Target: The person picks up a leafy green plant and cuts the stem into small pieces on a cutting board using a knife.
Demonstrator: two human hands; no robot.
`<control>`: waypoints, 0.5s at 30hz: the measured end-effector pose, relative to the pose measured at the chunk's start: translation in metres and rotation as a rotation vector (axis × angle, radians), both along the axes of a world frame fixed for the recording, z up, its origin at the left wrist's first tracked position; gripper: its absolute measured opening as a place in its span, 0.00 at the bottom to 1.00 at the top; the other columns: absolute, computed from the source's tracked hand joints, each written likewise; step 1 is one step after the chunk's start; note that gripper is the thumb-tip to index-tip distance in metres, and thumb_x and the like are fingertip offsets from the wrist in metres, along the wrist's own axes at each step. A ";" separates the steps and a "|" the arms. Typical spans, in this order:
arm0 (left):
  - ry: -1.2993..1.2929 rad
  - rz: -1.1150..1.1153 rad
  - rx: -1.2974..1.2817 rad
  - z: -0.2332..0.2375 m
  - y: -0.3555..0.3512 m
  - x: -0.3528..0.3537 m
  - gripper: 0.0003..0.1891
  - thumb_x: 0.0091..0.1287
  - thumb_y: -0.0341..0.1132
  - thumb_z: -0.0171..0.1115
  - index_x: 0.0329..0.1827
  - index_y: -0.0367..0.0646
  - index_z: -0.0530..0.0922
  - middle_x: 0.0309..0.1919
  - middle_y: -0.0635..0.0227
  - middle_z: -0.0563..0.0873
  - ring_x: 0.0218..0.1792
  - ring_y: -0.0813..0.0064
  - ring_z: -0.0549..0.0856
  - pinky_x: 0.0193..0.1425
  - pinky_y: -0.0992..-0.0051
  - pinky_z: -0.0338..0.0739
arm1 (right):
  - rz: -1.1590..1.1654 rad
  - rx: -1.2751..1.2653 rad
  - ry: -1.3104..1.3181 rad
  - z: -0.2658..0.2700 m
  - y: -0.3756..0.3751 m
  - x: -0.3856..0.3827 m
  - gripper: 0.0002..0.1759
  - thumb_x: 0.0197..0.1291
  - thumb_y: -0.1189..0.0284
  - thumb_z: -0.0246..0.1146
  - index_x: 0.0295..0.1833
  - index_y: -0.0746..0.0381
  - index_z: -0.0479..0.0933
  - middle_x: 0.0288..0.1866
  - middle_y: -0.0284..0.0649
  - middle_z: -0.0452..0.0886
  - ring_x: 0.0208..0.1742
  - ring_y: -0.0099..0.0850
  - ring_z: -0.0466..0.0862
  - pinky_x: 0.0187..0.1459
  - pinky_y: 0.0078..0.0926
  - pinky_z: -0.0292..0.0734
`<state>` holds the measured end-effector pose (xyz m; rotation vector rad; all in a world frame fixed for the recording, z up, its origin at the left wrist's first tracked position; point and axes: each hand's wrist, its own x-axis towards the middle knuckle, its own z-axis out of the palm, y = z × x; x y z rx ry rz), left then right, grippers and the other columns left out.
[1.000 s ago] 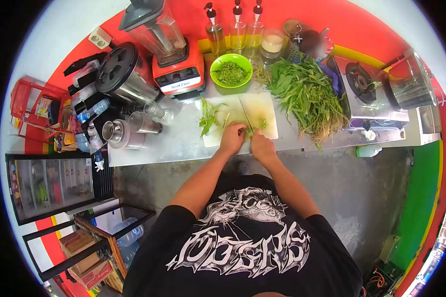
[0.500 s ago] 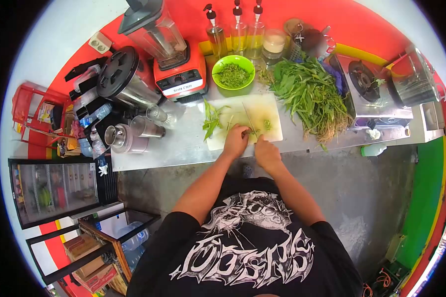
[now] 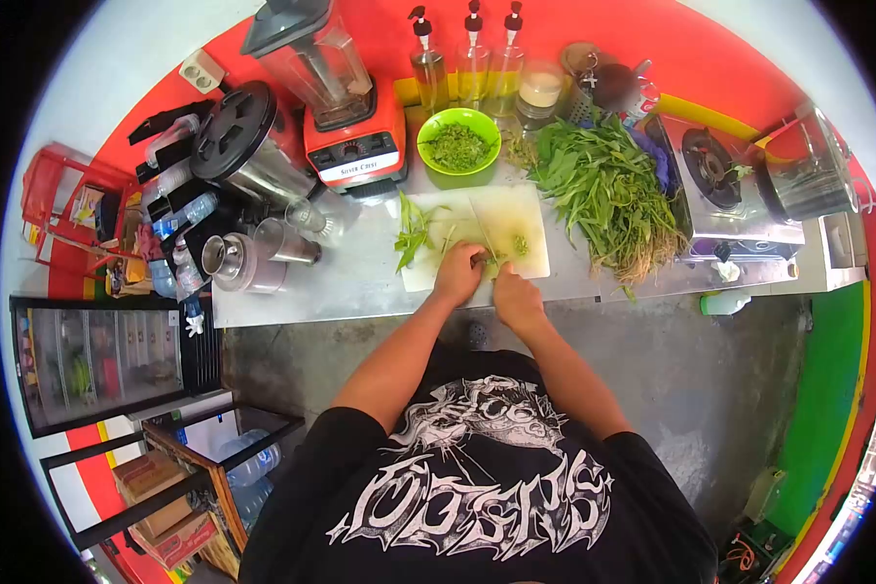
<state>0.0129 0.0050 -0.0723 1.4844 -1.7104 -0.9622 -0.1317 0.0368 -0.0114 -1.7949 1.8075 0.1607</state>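
On the white cutting board (image 3: 518, 208) my left hand (image 3: 457, 276) is closed, its fingertips pressing green stems (image 3: 490, 260) against the surface. My right hand (image 3: 518, 296) grips a knife (image 3: 484, 230), the thin blade pointing away from me beside the left fingertips. The knife's handle is hidden in the fist. A small heap of chopped greens (image 3: 522, 245) lies right of the blade. Leafy sprigs (image 3: 414, 234) rest at the board's left edge. Behind the board stands a lime green bowl (image 3: 460, 179) holding chopped greens.
A big bunch of leafy greens (image 3: 603, 185) with roots lies right of the board, by a gas stove (image 3: 725, 219). Left are a red blender (image 3: 355, 146), a steel container (image 3: 263, 161) and glasses (image 3: 287, 240). Pump bottles (image 3: 472, 73) line the wall.
The view has shifted slightly. Both hands stay at the board's front edge, the left still on the stems and the right still on the knife; little else differs.
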 end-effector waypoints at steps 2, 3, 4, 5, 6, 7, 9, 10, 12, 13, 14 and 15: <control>-0.054 -0.021 0.024 0.003 -0.001 0.001 0.11 0.59 0.23 0.64 0.44 0.37 0.85 0.38 0.55 0.83 0.38 0.59 0.86 0.46 0.64 0.80 | 0.027 0.016 0.022 0.006 0.004 0.000 0.15 0.70 0.71 0.52 0.57 0.68 0.68 0.46 0.62 0.86 0.50 0.56 0.88 0.52 0.52 0.82; -0.055 -0.021 0.026 0.000 -0.002 0.001 0.11 0.59 0.23 0.64 0.44 0.37 0.85 0.38 0.55 0.83 0.38 0.59 0.86 0.46 0.64 0.80 | 0.041 0.025 0.042 0.007 0.005 0.000 0.15 0.70 0.71 0.53 0.57 0.68 0.68 0.46 0.61 0.86 0.51 0.57 0.87 0.52 0.52 0.82; -0.003 0.001 0.020 -0.003 -0.003 0.001 0.11 0.58 0.23 0.65 0.44 0.37 0.85 0.37 0.55 0.83 0.37 0.59 0.85 0.46 0.64 0.80 | 0.040 0.027 0.041 0.004 0.005 0.002 0.15 0.70 0.71 0.53 0.57 0.68 0.68 0.46 0.61 0.86 0.51 0.57 0.87 0.52 0.52 0.82; 0.049 0.022 0.018 -0.006 -0.001 0.000 0.11 0.58 0.23 0.65 0.44 0.37 0.85 0.36 0.56 0.82 0.37 0.59 0.85 0.45 0.63 0.80 | 0.004 0.011 0.023 -0.001 0.007 0.005 0.15 0.69 0.72 0.53 0.57 0.68 0.68 0.47 0.61 0.86 0.51 0.56 0.87 0.53 0.52 0.82; 0.036 0.024 0.024 -0.005 -0.001 0.000 0.09 0.57 0.22 0.65 0.41 0.36 0.84 0.36 0.56 0.82 0.36 0.60 0.85 0.44 0.63 0.79 | -0.033 -0.004 0.006 -0.004 0.010 0.007 0.15 0.69 0.72 0.54 0.57 0.68 0.68 0.47 0.61 0.86 0.51 0.56 0.88 0.53 0.52 0.82; 0.039 0.023 0.025 -0.003 -0.001 0.000 0.09 0.57 0.22 0.65 0.41 0.36 0.84 0.36 0.56 0.82 0.36 0.60 0.85 0.44 0.63 0.79 | -0.033 -0.003 0.009 -0.006 0.007 0.005 0.15 0.69 0.72 0.54 0.57 0.68 0.68 0.47 0.61 0.86 0.51 0.56 0.88 0.53 0.52 0.82; 0.026 0.012 0.026 0.000 -0.001 0.000 0.07 0.57 0.22 0.65 0.39 0.36 0.82 0.36 0.56 0.83 0.35 0.60 0.85 0.43 0.63 0.79 | 0.002 0.010 0.003 -0.005 -0.004 0.002 0.15 0.68 0.73 0.55 0.56 0.68 0.69 0.48 0.61 0.86 0.51 0.56 0.88 0.53 0.52 0.82; 0.026 0.017 0.016 0.004 -0.004 0.001 0.07 0.57 0.22 0.65 0.39 0.36 0.82 0.36 0.56 0.83 0.35 0.60 0.85 0.43 0.63 0.79 | 0.006 0.000 0.003 -0.001 -0.005 0.002 0.15 0.68 0.73 0.55 0.56 0.68 0.69 0.48 0.61 0.86 0.51 0.56 0.88 0.53 0.52 0.82; -0.017 -0.016 0.036 0.010 -0.003 0.004 0.05 0.59 0.20 0.66 0.36 0.35 0.80 0.32 0.58 0.82 0.33 0.67 0.84 0.40 0.70 0.78 | 0.049 0.021 0.053 0.006 0.002 0.003 0.14 0.69 0.72 0.54 0.55 0.68 0.69 0.47 0.61 0.86 0.51 0.56 0.88 0.53 0.52 0.82; -0.021 -0.020 0.034 0.011 -0.003 0.005 0.05 0.59 0.20 0.66 0.36 0.35 0.80 0.32 0.58 0.82 0.33 0.67 0.84 0.40 0.70 0.78 | 0.044 0.019 0.050 0.005 0.003 0.006 0.14 0.69 0.72 0.54 0.55 0.68 0.69 0.47 0.61 0.86 0.51 0.56 0.88 0.53 0.52 0.82; -0.012 -0.008 0.032 0.012 -0.003 0.004 0.05 0.58 0.21 0.67 0.36 0.36 0.81 0.31 0.58 0.82 0.34 0.64 0.84 0.41 0.68 0.78 | 0.000 0.009 0.027 0.001 0.005 0.009 0.14 0.69 0.72 0.54 0.55 0.68 0.69 0.47 0.61 0.86 0.51 0.56 0.88 0.53 0.52 0.82; -0.002 0.002 0.029 0.012 -0.001 0.002 0.05 0.58 0.21 0.67 0.36 0.36 0.81 0.30 0.57 0.82 0.34 0.62 0.84 0.41 0.67 0.78 | -0.046 -0.001 0.007 -0.002 0.007 0.009 0.14 0.69 0.72 0.53 0.54 0.68 0.70 0.47 0.61 0.86 0.51 0.56 0.88 0.53 0.52 0.82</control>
